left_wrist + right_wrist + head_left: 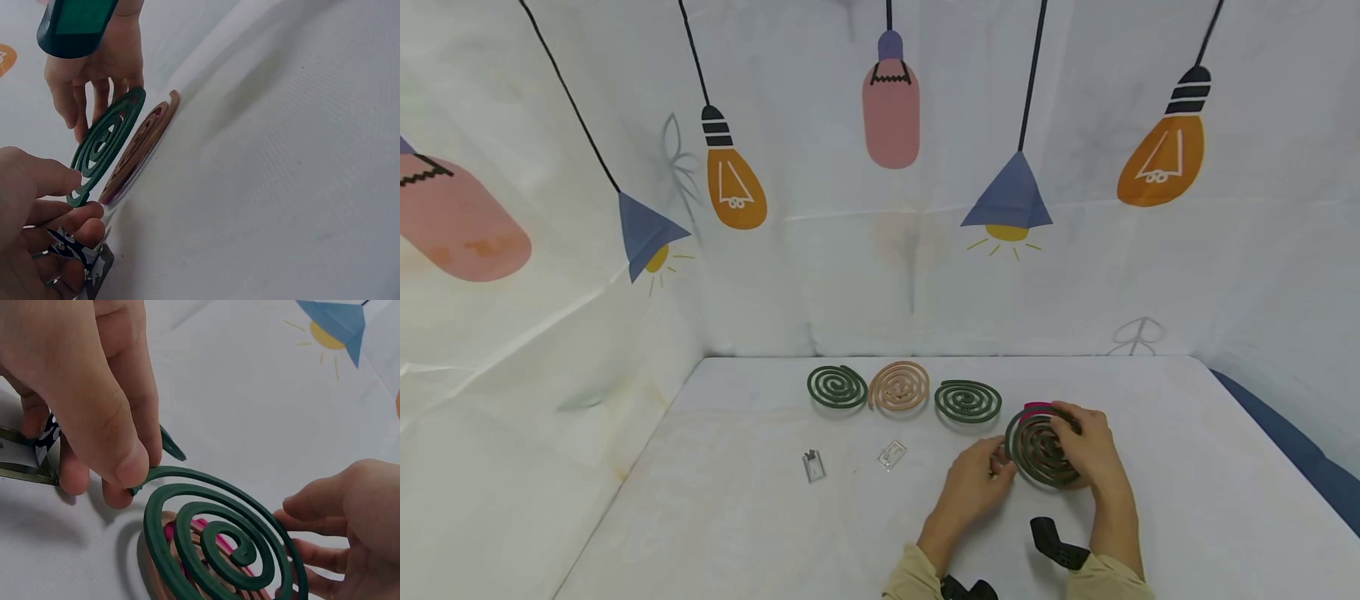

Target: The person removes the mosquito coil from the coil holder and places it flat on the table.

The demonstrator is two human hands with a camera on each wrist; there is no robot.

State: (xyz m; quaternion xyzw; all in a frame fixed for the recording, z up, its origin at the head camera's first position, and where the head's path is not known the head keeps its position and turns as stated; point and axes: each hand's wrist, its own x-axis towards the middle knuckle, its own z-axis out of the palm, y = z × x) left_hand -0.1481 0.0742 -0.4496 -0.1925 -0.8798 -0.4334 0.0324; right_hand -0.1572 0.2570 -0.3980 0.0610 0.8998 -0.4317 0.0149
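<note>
A green mosquito coil [187,531] is tilted up between my two hands. My left hand [973,483] pinches its outer end between thumb and fingertips. In the left wrist view, that hand's lower fingers also hold a small metal coil stand [100,269] with a black-and-white patterned part. Across the coil, my right hand [1093,446] grips the far rim with bent fingers. Just behind the green coil lies a brown mosquito coil [134,162], mostly covered in the head view. Something magenta [1037,407] shows at its edge; what it belongs to is hidden.
Along the back of the white table [737,500] lie a green coil [837,387], a brown coil [898,386] and another green coil [967,402]. Two small metal stands [814,467] lie flat in front of them. A lamp-printed white sheet [820,275] hangs behind.
</note>
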